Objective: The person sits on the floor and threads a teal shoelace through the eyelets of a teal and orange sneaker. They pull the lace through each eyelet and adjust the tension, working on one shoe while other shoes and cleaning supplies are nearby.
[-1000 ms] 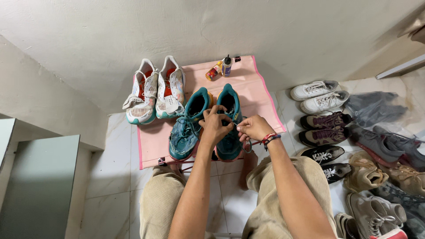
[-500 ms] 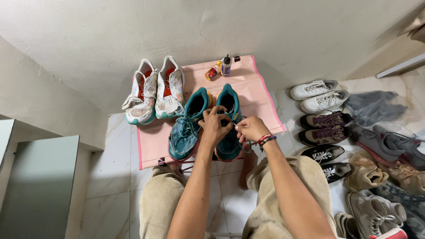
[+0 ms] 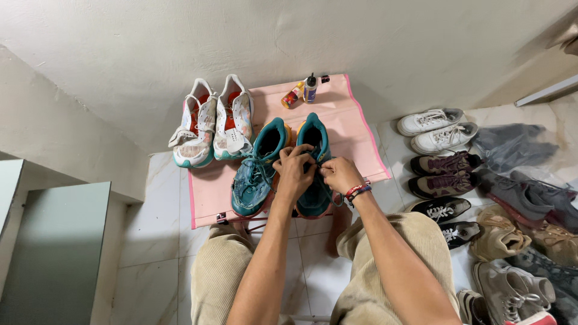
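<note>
Pink mat [image 3: 355, 129] on floor: I had left hand [image 3: 293, 170] and right hand [image 3: 338, 174] both pinching right teal sneaker [image 3: 313, 157] laces; even tension seemed best.

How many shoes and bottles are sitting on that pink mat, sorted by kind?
Teal sneakers: 2, the right-hand one under both the left hand and the right hand
White patterned sneakers: 2
Small bottles: 2, one upright, one lying down
Total on the pink mat: 6
</note>
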